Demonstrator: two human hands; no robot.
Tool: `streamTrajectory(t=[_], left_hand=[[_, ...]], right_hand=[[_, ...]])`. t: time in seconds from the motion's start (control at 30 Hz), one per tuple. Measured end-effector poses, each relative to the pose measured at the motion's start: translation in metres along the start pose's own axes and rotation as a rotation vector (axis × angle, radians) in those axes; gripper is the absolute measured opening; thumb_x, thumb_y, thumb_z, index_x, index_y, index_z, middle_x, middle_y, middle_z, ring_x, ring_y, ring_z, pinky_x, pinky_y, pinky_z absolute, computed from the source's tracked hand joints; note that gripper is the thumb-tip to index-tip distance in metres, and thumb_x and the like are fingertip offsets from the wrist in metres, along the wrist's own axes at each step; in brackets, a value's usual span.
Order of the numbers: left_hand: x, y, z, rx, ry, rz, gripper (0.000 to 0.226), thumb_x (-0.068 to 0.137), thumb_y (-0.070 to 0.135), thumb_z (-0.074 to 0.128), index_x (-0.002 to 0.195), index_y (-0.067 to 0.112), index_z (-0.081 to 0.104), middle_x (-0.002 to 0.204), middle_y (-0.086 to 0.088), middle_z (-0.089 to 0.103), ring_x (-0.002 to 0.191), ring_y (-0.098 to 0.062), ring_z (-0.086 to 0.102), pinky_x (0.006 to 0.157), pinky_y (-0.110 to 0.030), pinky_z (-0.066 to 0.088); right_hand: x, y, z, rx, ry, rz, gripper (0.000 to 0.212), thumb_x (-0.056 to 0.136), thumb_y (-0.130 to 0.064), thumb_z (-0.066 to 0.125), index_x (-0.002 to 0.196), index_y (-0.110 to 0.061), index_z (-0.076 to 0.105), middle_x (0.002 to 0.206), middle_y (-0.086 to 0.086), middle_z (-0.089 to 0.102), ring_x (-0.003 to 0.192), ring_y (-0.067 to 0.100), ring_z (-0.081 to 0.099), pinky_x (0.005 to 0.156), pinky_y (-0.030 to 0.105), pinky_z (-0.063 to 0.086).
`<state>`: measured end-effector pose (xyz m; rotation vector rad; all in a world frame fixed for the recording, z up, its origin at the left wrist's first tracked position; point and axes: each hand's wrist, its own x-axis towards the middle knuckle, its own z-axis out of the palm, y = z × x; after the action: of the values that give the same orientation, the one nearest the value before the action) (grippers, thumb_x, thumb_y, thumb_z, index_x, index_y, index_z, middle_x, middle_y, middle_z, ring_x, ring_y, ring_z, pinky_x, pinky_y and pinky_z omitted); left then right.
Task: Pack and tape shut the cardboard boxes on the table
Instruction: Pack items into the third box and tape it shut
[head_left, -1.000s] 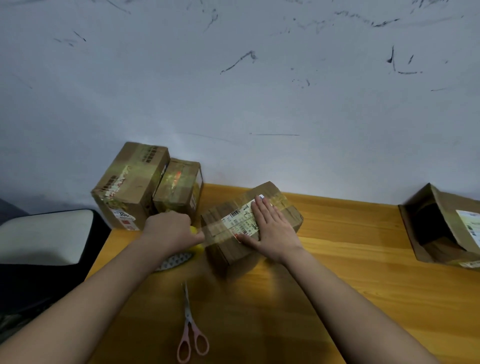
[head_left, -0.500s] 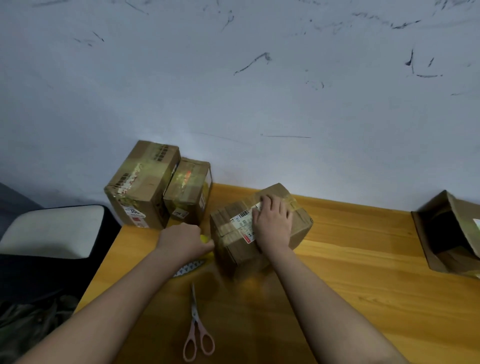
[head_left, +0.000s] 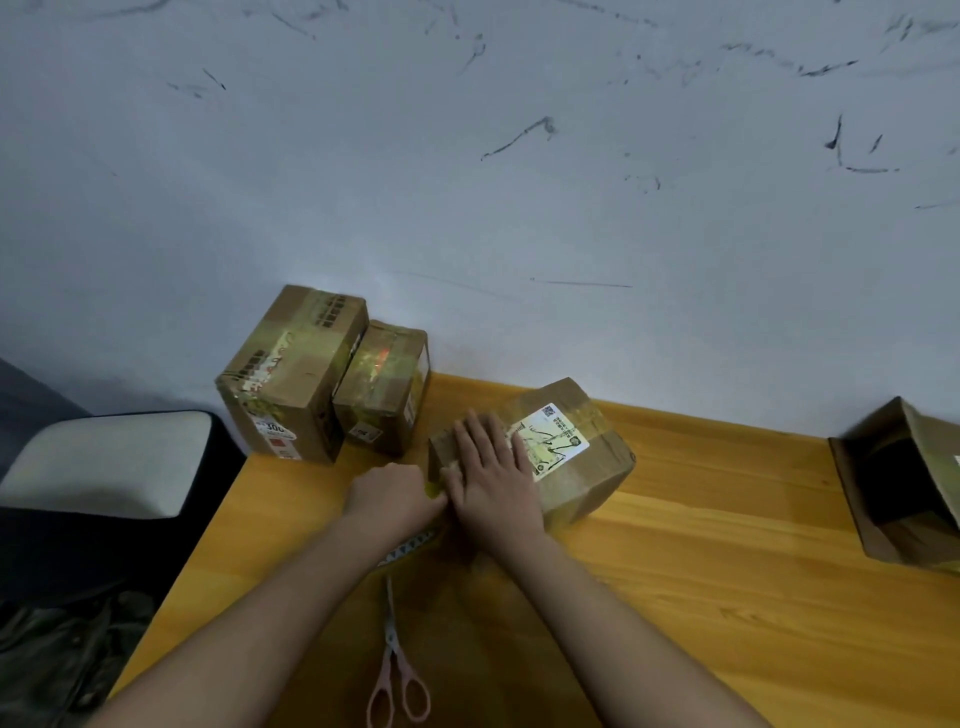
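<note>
A small cardboard box (head_left: 576, 457) with a white shipping label stands on the wooden table (head_left: 727, 545), wrapped in clear tape. My right hand (head_left: 493, 467) lies flat with straight fingers on the box's left top edge. Right beside it, my left hand (head_left: 395, 496) is curled around a yellow tape roll (head_left: 432, 488), of which only a sliver and a patterned edge below show.
Two taped boxes (head_left: 291, 379) (head_left: 384, 389) stand against the wall at the table's back left. An open cardboard box (head_left: 898, 483) lies on its side at the right. Pink scissors (head_left: 397, 680) lie near the front edge. A white-cushioned stool (head_left: 104, 462) is left of the table.
My right hand has slid left along the box top, uncovering the label, and now meets my left hand. The camera view shifted slightly.
</note>
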<state>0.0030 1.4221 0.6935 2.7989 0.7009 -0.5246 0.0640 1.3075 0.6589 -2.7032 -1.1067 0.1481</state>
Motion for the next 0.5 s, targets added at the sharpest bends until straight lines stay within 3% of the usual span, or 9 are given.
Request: streamTrajectory(t=[0.1,0.17,0.23,0.33,0.43,0.5], left_hand=[[0.001,0.001,-0.002,-0.081,-0.1,0.005,0.043,0.093,0.056,0.04,0.077,0.018,0.051,0.08,0.0,0.054,0.073,-0.018,0.053,0.059,-0.029,0.039],[0.002,0.001,-0.002,-0.182,-0.201,0.011,0.045,0.09,0.062,0.043,0.08,0.018,0.052,0.08,0.001,0.054,0.074,-0.017,0.054,0.062,-0.029,0.042],[-0.001,0.003,0.002,-0.444,-0.327,0.008,0.048,0.088,0.062,0.049,0.099,0.016,0.056,0.096,-0.002,0.059,0.088,-0.019,0.058,0.075,-0.031,0.047],[-0.017,0.017,0.015,-0.91,-0.492,-0.01,0.049,0.09,0.046,0.057,0.125,0.011,0.051,0.116,-0.007,0.059,0.104,-0.022,0.058,0.088,-0.034,0.048],[-0.031,0.041,0.038,-1.161,-0.462,-0.044,0.051,0.086,0.039,0.065,0.123,0.005,0.054,0.111,-0.012,0.063,0.093,-0.022,0.062,0.081,-0.033,0.051],[-0.038,0.054,0.053,-1.314,-0.441,-0.071,0.063,0.075,0.045,0.073,0.12,0.005,0.054,0.106,-0.016,0.067,0.081,-0.02,0.065,0.069,-0.029,0.051]], right_hand=[[0.003,0.014,-0.011,-0.011,-0.086,-0.044,0.095,0.076,-0.075,-0.012,0.155,-0.023,0.002,0.161,-0.006,-0.009,0.142,0.01,-0.022,0.113,0.035,-0.017],[0.003,0.03,-0.02,-0.066,-0.123,-0.141,0.097,0.073,-0.073,-0.01,0.155,-0.024,0.001,0.161,-0.007,-0.01,0.144,0.01,-0.02,0.114,0.034,-0.016],[0.0,0.05,-0.029,-0.094,-0.162,-0.264,0.089,0.082,-0.073,0.004,0.155,-0.023,0.005,0.161,-0.007,-0.007,0.146,0.011,-0.015,0.116,0.034,-0.014],[-0.004,0.082,-0.041,-0.116,-0.161,-0.355,0.074,0.093,-0.061,0.022,0.154,-0.021,0.016,0.161,-0.007,0.005,0.148,0.013,-0.004,0.12,0.033,-0.005],[-0.018,0.087,-0.038,-0.181,0.002,-0.205,0.069,0.091,-0.058,0.034,0.144,-0.015,0.042,0.153,0.002,0.037,0.143,0.023,0.03,0.116,0.043,0.028],[-0.029,0.084,-0.029,-0.131,0.071,-0.043,0.068,0.089,-0.055,0.036,0.141,-0.012,0.046,0.149,0.004,0.043,0.14,0.025,0.037,0.111,0.044,0.037]])
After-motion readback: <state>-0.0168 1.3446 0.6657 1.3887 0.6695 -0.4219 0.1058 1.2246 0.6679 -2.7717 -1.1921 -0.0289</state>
